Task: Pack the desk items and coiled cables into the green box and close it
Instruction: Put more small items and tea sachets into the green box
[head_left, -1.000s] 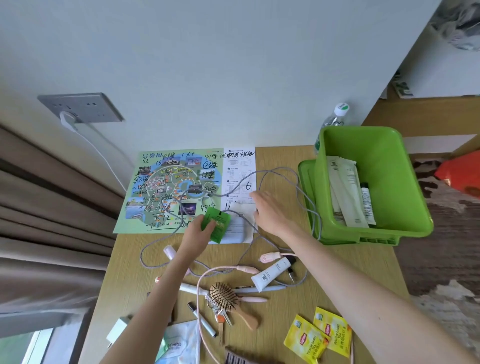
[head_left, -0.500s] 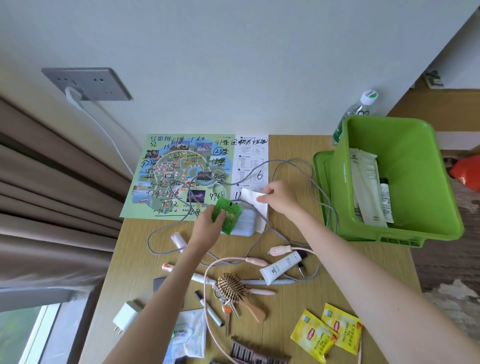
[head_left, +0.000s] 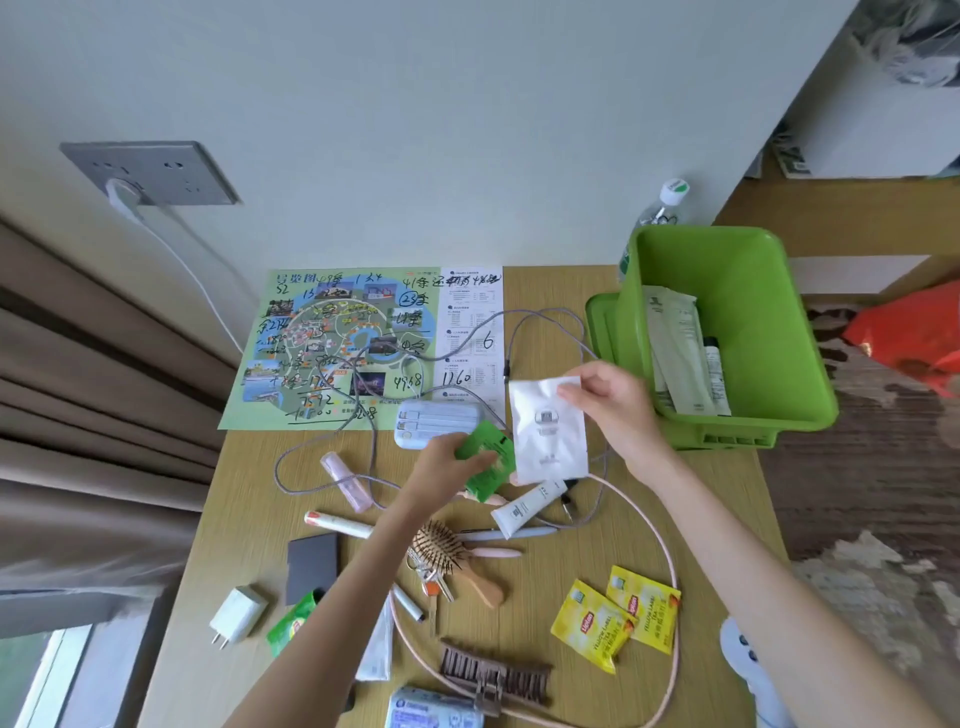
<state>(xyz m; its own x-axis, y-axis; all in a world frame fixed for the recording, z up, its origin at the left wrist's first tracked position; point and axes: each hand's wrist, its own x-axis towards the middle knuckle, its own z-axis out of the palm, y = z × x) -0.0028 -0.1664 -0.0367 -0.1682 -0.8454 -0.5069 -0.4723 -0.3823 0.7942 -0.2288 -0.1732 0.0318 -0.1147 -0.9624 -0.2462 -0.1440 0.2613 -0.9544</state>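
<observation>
1. We are mid-packing. The right hand (head_left: 615, 410) pinches the top corner of a white sachet (head_left: 548, 436) between thumb and fingers, so it hangs above the desk. The left hand (head_left: 447, 470) grips a green packet (head_left: 485, 460) just left of it.
2. The green box (head_left: 810, 415) stands open at the far right, on its lid (head_left: 597, 317), with pale sachets (head_left: 675, 343) already inside.
3. Next, we judge, both packets travel right, over the box's left rim, and are released. The grey cable (head_left: 545, 312) lies uncoiled.
4. Since half a second ago, the sachet has lifted off the blue power bank (head_left: 436, 418), now uncovered, and the green packet has come nearer and rightward.
</observation>
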